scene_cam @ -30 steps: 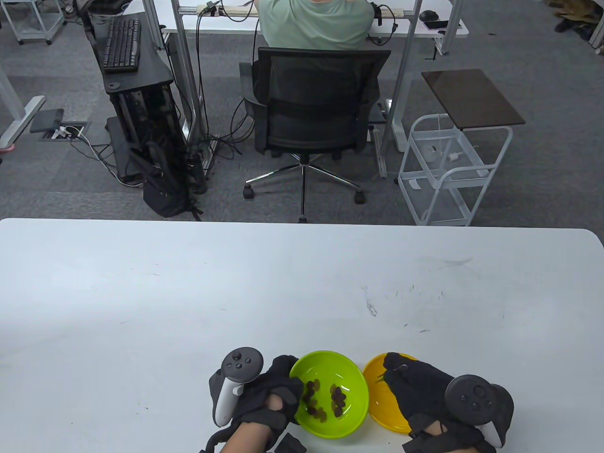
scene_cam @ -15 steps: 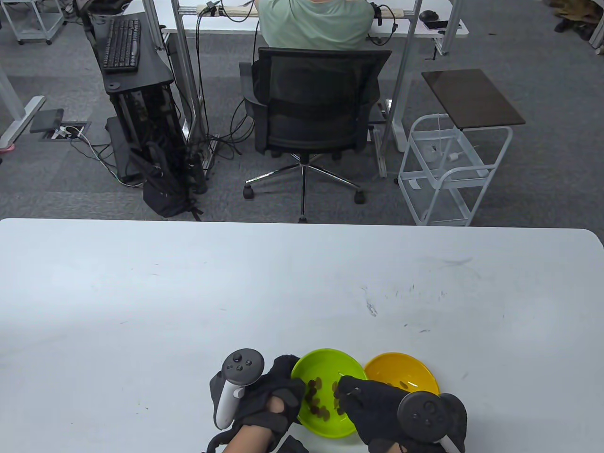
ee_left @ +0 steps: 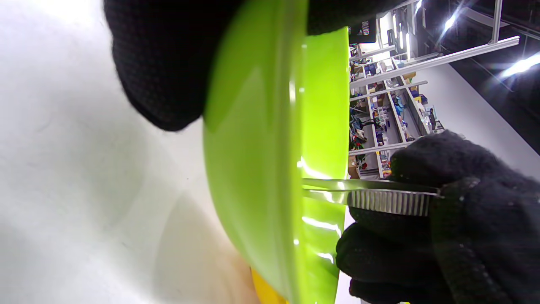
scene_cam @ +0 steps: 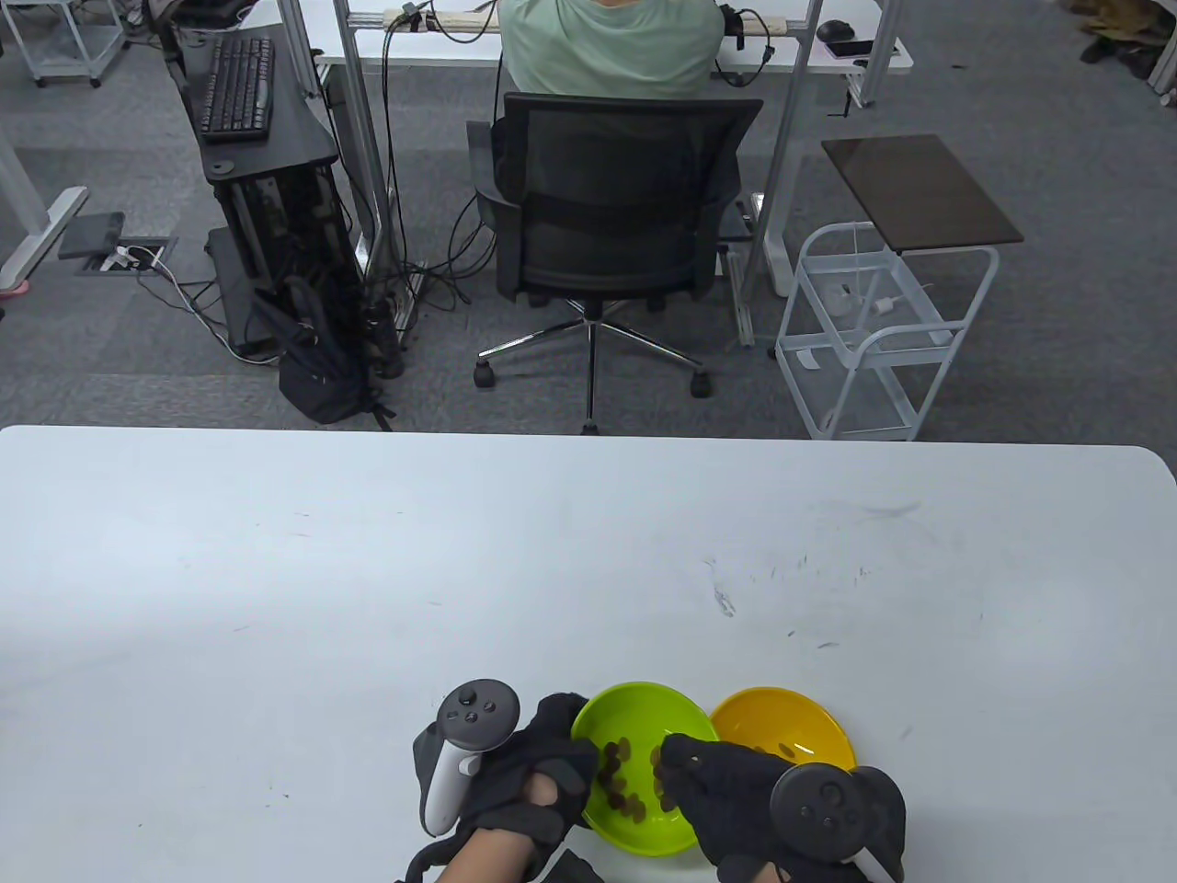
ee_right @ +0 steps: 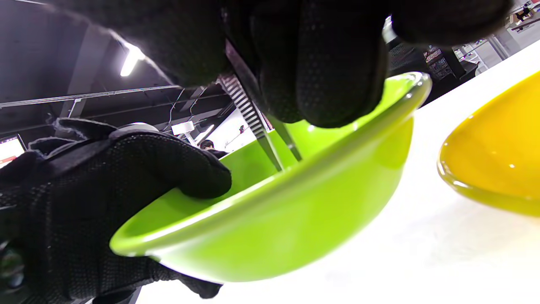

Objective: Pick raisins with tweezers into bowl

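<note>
Inside the green bowl (scene_cam: 634,708), tweezers (ee_left: 379,198) pinched by right hand (scene_cam: 736,800) fingers (ee_right: 337,67); left hand (scene_cam: 529,782) grips rim.

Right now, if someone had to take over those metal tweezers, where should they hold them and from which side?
Best on the ridged grip section of the tweezers, where the right hand already pinches them. Probably come from above on the yellow bowl side: the thin tips dip over the rim into the green bowl, whose opposite edge the left hand holds.
</note>
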Available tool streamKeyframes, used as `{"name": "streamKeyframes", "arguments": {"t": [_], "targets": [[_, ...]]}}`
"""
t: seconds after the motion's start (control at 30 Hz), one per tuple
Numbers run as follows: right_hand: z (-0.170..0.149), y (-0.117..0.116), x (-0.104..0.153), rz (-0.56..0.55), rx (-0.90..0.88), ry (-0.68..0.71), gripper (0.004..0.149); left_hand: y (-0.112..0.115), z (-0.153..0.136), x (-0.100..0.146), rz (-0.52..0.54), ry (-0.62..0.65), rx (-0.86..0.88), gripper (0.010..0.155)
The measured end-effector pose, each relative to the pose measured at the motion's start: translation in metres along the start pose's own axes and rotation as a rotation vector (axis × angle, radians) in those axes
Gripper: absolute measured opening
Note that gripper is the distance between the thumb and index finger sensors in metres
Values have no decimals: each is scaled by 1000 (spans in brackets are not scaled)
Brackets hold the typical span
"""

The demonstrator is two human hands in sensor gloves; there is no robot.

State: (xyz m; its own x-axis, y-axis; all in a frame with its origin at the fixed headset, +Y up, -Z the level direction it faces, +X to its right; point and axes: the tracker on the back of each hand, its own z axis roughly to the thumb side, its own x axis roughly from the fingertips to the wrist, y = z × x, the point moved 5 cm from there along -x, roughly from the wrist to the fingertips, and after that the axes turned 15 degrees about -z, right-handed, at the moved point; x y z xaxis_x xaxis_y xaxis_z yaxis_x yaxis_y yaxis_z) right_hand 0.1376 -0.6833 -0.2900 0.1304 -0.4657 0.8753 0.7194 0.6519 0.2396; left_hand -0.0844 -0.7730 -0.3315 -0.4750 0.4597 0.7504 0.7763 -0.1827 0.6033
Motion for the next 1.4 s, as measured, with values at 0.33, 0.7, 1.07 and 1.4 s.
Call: {"name": "streamKeyframes", "arguments": {"t": [0.33, 0.7, 1.07, 1.4], "targets": [[2, 1, -1, -6, -11, 28, 42, -3, 0, 1, 9, -2, -1, 63], [-6, 33, -8, -103, -62, -1, 41, -5, -1, 1, 15, -7, 6, 63], [-68, 58, -9, -144, 16, -169, 41, -7, -4, 2, 23, -24, 3, 63], [-94, 27, -7, -16, 123, -228, 41, -9, -5, 3, 27, -27, -1, 63]]}}
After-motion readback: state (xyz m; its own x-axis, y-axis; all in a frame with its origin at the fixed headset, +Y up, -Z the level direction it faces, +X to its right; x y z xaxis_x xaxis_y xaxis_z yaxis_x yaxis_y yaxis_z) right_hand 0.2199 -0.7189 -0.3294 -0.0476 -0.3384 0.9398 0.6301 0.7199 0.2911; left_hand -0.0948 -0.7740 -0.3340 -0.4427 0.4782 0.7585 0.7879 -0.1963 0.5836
